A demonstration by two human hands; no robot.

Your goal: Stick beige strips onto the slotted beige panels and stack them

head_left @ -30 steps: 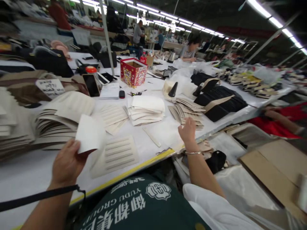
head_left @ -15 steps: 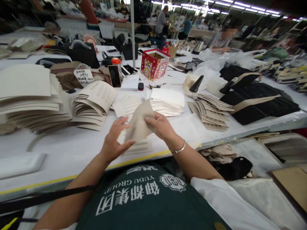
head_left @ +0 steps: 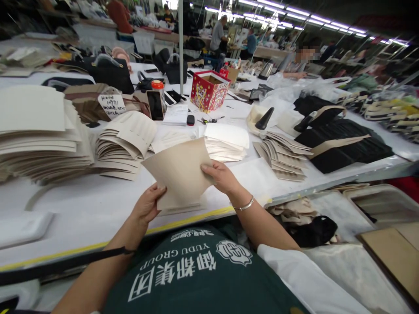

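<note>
Over white tbl (head_left: pixel 114 194), under tube lights (head_left: pixel 297 11) upper R: pinching beige sheet (head_left: pixel 180 172) ctr w/ L hand (head_left: pixel 148 204) + R hand (head_left: pixel 223 176). Can read "YUDU GROUP" on grn apron (head_left: pixel 186 279), btm ctr.

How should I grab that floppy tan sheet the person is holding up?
Probably best by its two side edges, coming in from the left and right with thumbs in front. The sheet is wide, thin and gently curved, so one edge alone might let it flop. The left hand pinches near its lower left corner; the right hand pinches its right edge.
</note>
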